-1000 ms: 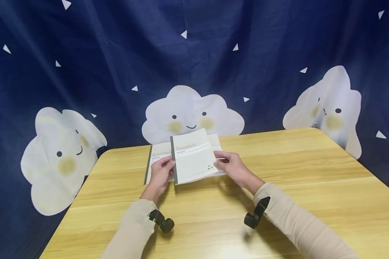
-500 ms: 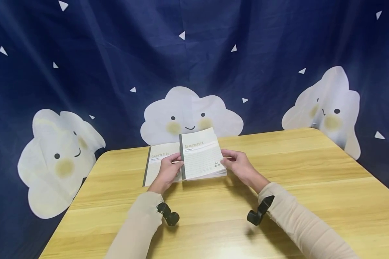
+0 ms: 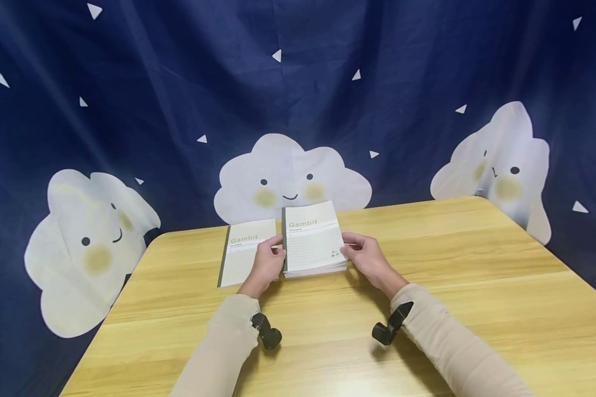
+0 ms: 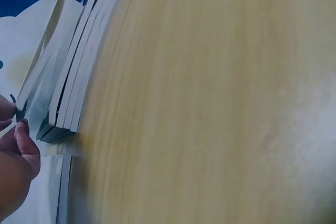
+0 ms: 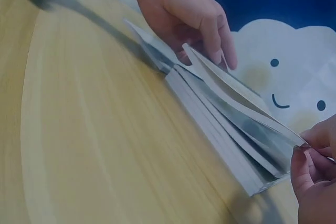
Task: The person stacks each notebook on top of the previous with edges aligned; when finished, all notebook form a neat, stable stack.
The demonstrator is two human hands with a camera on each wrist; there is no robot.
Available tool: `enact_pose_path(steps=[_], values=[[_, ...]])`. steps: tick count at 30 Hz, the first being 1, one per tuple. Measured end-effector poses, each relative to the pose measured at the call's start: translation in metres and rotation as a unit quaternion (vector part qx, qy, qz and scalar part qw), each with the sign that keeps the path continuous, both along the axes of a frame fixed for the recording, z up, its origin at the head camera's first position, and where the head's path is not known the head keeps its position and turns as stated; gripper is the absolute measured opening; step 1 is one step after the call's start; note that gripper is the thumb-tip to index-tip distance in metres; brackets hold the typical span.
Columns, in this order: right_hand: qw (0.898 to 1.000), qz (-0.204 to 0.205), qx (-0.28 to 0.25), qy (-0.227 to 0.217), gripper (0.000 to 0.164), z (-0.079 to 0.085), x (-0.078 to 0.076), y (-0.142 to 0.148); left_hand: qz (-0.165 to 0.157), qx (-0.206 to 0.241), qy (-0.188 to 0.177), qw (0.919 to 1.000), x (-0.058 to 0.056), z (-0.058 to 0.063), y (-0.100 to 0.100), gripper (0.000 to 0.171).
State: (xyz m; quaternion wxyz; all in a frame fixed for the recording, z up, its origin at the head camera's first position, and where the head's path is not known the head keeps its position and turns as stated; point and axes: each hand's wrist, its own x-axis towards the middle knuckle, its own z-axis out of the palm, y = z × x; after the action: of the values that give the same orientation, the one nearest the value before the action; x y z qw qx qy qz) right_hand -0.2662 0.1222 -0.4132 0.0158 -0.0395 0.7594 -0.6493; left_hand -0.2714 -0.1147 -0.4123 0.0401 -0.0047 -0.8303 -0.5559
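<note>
A pale notebook (image 3: pixel 312 234) with a dark spine and the word "Gambit" on its cover lies between both hands, above a stack of similar notebooks (image 3: pixel 318 271). My left hand (image 3: pixel 268 263) pinches its spine edge. On the opposite side, my right hand (image 3: pixel 371 260) pinches the page edge between thumb and fingers. The left wrist view shows the held notebook (image 4: pixel 47 40) bowed and tilted, with a gap over the stacked notebooks (image 4: pixel 81 66). In the right wrist view its edge (image 5: pixel 247 108) bends upward from the stack.
To the left, partly behind my left hand, another "Gambit" notebook (image 3: pixel 240 256) lies flat on the wooden table (image 3: pixel 328 342). A dark blue curtain (image 3: pixel 298 82) with smiling clouds hangs behind the table's far edge. Black wrist cameras (image 3: pixel 270 333) project inward from the sleeves.
Both hands have carried the notebook rightward and lowered it onto line with the stack. It has straightened, and more of the left notebook is uncovered.
</note>
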Motion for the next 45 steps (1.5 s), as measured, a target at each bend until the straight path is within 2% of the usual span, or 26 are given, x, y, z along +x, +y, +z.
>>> enact_pose_path(steps=[8, 13, 23, 40, 45], values=[[1.000, -0.019, 0.009, -0.012, 0.043, -0.006, -0.003, -0.006, -0.010, -0.029, -0.017, 0.9994, 0.000, -0.007, -0.001, 0.047], [1.000, -0.029, 0.010, -0.007, 0.043, -0.009, -0.005, -0.007, -0.018, -0.044, -0.011, 0.9988, 0.001, -0.008, 0.000, 0.047], [0.995, -0.049, 0.085, 0.027, 0.039, -0.020, -0.004, -0.008, -0.028, -0.078, -0.015, 0.9964, 0.003, -0.009, 0.001, 0.045], [0.988, -0.069, 0.121, 0.060, 0.036, -0.026, 0.001, -0.011, -0.039, -0.105, -0.015, 0.9936, 0.002, -0.011, 0.003, 0.044], [0.984, -0.070, 0.139, 0.087, 0.035, -0.029, 0.000, -0.012, -0.037, -0.107, -0.013, 0.9935, 0.001, -0.011, 0.003, 0.043]])
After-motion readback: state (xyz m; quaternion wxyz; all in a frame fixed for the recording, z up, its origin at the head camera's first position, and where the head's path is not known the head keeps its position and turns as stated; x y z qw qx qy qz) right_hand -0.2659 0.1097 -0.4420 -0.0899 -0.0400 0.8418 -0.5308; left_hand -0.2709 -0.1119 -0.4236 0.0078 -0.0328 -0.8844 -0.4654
